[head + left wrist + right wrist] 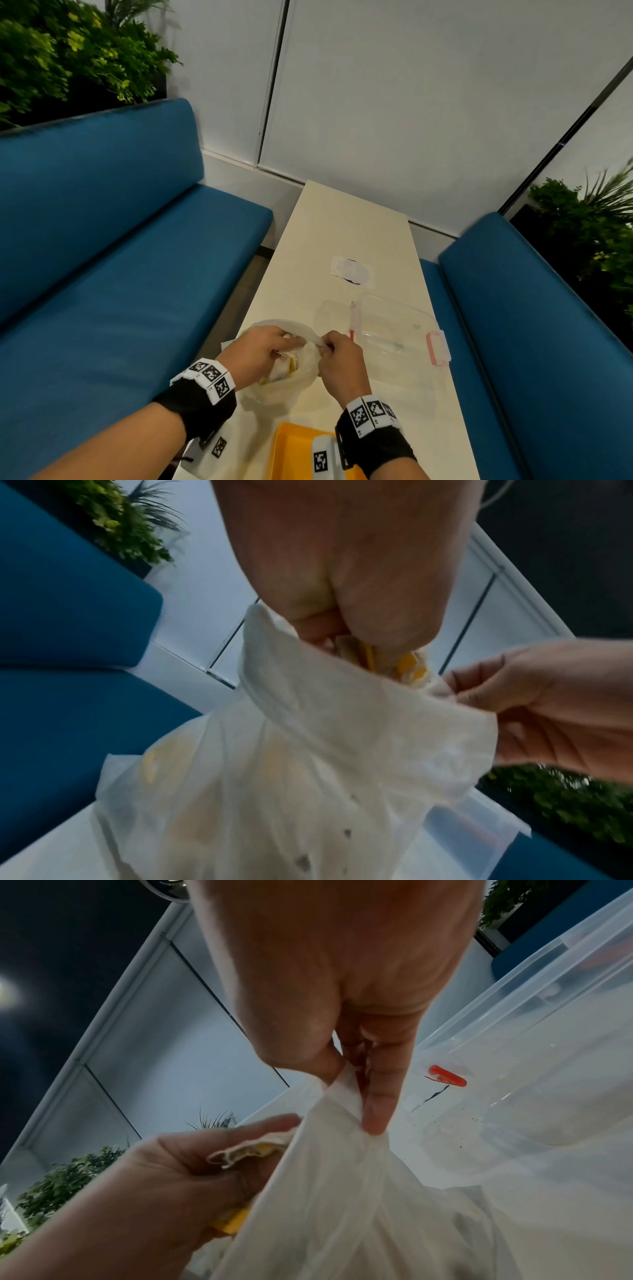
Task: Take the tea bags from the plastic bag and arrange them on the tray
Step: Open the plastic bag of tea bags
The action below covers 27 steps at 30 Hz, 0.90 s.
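With the right hand [339,359] pinching the plastic bag [291,373] rim open above the desk [346,226], the left hand [257,349], clutching seemingly several tea bags [407,666] at its mouth, should lift straight out toward the yellow tray [294,452].

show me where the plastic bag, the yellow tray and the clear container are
plastic bag [291,383], head view, its lower bulge.
yellow tray [294,452], head view, bare floor near its far corner.
clear container [394,315], head view, its far wall.

No words, brands or numbers can be read anywhere. The wristbands [209,375] carry only black-and-white square code patterns. A blurred purple mark sits on a paper [351,270] on the table beyond them.
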### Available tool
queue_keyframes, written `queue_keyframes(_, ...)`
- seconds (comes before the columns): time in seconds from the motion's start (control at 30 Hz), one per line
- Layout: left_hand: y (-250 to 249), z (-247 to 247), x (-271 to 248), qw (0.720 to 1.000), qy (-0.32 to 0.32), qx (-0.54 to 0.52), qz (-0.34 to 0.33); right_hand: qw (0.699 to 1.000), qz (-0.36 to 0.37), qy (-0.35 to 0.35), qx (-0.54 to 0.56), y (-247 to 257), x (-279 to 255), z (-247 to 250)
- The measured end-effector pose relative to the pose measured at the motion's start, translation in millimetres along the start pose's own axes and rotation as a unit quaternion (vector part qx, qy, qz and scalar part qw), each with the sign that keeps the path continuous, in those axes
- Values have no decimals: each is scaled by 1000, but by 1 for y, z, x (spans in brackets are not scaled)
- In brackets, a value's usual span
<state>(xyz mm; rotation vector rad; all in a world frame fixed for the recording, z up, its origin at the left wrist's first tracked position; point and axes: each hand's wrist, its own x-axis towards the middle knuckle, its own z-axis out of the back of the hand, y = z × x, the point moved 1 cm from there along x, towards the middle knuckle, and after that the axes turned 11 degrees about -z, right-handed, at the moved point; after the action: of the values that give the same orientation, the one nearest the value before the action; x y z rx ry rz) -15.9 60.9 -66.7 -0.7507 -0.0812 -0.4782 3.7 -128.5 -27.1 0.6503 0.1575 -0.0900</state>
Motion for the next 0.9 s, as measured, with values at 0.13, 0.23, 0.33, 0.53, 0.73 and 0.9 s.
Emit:
queue_keyframes(0.13,-7,10,-5,984,-111,-137,30,1000,1,-5,3,-3,2,-1)
queue_keyframes(0.23,-15,14,-9,957,-159,-234,68,1000,-2,6,22,-1,1,-2)
queue_keyframes(0.33,-30,22,-14,918,-203,-326,100,998,3,3,57,6,-9,6)
queue_keyframes(0.53,-41,22,-28,823,-257,-480,164,979,64,47,188,26,-47,35)
queue_keyframes(0.73,-57,19,-24,713,-292,-611,180,951,-6,157,267,31,-58,22)
queue_keyframes(0.9,-72,31,-16,632,-308,-688,176,897,-45,273,344,22,-64,11)
